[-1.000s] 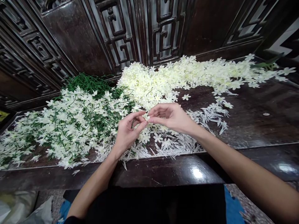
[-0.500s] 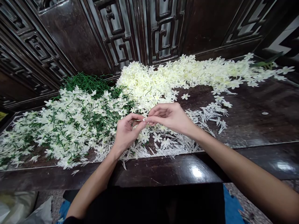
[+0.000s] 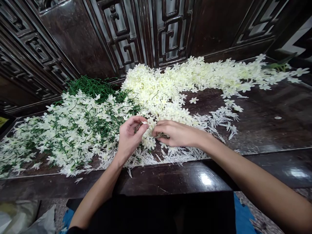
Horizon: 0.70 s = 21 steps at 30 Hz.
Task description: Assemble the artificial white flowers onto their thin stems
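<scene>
My left hand [image 3: 131,135] is closed in a pinch on a small white artificial flower [image 3: 144,122], only part of which shows at the fingertips. Close by on the right, my right hand [image 3: 172,132] reaches down into loose white flowers [image 3: 149,143], its fingers bent and its thumb apart from the forefinger. Nothing held shows in it, though its fingertips are partly covered by blossoms. Behind both hands rises a heap of creamy white flower heads [image 3: 156,94]. White flowers on green stems [image 3: 80,120] lie piled left of my left hand.
Thin white stems [image 3: 187,153] are strewn along the front of the dark wooden bench [image 3: 263,130]. Green stems [image 3: 90,87] are bunched at the back left. A carved wooden backrest [image 3: 122,35] stands behind the piles. Pale bags [image 3: 19,214] lie on the floor, lower left.
My hands met at a small white piece before; now they are apart. My right hand has moved down into the flowers, while my left hand has shifted slightly left, keeping its pinch.
</scene>
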{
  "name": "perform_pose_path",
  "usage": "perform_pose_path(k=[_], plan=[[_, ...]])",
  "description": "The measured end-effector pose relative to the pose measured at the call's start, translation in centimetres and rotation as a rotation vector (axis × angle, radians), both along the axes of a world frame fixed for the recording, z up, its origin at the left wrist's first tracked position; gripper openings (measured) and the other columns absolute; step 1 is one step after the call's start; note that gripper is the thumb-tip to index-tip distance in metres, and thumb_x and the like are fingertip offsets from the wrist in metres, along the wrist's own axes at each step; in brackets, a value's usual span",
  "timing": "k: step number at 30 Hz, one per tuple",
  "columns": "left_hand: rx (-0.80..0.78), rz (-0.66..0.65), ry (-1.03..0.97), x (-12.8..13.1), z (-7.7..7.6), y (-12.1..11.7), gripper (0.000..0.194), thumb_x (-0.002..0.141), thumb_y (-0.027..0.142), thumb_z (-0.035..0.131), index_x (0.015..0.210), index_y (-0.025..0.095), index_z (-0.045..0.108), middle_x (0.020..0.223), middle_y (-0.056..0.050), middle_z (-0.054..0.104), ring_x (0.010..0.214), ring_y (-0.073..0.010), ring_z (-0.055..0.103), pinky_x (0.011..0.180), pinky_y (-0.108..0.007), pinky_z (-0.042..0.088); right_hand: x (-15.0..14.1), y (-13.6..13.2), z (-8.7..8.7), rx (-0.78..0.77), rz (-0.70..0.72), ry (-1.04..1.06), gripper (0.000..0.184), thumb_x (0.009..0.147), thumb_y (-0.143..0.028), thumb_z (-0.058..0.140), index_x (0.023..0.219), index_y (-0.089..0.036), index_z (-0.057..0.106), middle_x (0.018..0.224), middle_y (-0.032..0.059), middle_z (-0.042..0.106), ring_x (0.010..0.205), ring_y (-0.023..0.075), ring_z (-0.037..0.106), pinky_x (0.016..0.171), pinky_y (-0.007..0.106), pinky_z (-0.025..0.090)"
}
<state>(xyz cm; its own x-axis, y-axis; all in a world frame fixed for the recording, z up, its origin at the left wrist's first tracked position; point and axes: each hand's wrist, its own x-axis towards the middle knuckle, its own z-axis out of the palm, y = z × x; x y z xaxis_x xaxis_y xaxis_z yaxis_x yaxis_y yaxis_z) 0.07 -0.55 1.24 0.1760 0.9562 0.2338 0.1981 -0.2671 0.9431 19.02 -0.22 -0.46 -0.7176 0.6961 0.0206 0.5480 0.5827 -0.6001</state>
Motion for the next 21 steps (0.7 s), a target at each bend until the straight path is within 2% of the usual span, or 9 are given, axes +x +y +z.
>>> perform_pose_path(k=[5, 12, 17, 19, 21], plan=[[-0.053, 0.003, -0.063, 0.11, 0.05, 0.05, 0.008, 0.075, 0.012, 0.065, 0.082, 0.015, 0.061, 0.081, -0.001, 0.064, 0.074, -0.0122, 0.066, 0.070, -0.024, 0.055, -0.50, -0.13, -0.21, 0.065, 0.033, -0.039, 0.032, 0.080, 0.001, 0.052, 0.105, -0.015, 0.065, 0.100, 0.0089, 0.063, 0.089, 0.0178, 0.059, 0.077, 0.037, 0.053], [-0.075, 0.032, -0.074, 0.20, 0.09, 0.13, 0.016, 0.074, 0.012, 0.067, 0.088, 0.015, 0.060, 0.085, -0.001, 0.063, 0.071, -0.0122, 0.067, 0.069, -0.025, 0.057, -0.42, 0.03, -0.15, 0.161, 0.037, -0.012, 0.027, 0.080, 0.000, 0.052, 0.099, -0.013, 0.065, 0.094, 0.0076, 0.065, 0.089, 0.0174, 0.059, 0.081, 0.038, 0.053], [-0.055, 0.021, -0.073, 0.05, 0.12, 0.17, 0.014, 0.077, 0.010, 0.063, 0.088, 0.017, 0.058, 0.091, -0.001, 0.060, 0.071, -0.0104, 0.065, 0.069, -0.026, 0.058, 0.04, 0.35, -0.33, 0.115, -0.061, 0.057, 0.029, 0.083, 0.001, 0.044, 0.096, -0.013, 0.065, 0.094, 0.0065, 0.064, 0.076, 0.0119, 0.060, 0.067, 0.029, 0.057], [-0.041, -0.006, -0.065, -0.04, 0.12, 0.20, 0.009, 0.079, 0.009, 0.060, 0.084, 0.017, 0.060, 0.087, -0.001, 0.061, 0.071, -0.0101, 0.064, 0.069, -0.025, 0.057, 0.12, 0.43, -0.48, 0.123, -0.088, 0.047, 0.031, 0.083, 0.003, 0.042, 0.094, -0.013, 0.066, 0.095, 0.0065, 0.064, 0.079, 0.0120, 0.060, 0.070, 0.028, 0.057], [-0.043, -0.016, -0.044, -0.12, 0.11, 0.23, 0.010, 0.080, 0.008, 0.059, 0.081, 0.017, 0.064, 0.084, -0.001, 0.063, 0.071, -0.0103, 0.064, 0.070, -0.025, 0.056, 0.14, 0.41, -0.54, 0.139, -0.072, 0.007, 0.033, 0.081, 0.003, 0.043, 0.097, -0.012, 0.067, 0.098, 0.0068, 0.063, 0.087, 0.0140, 0.058, 0.078, 0.030, 0.056]])
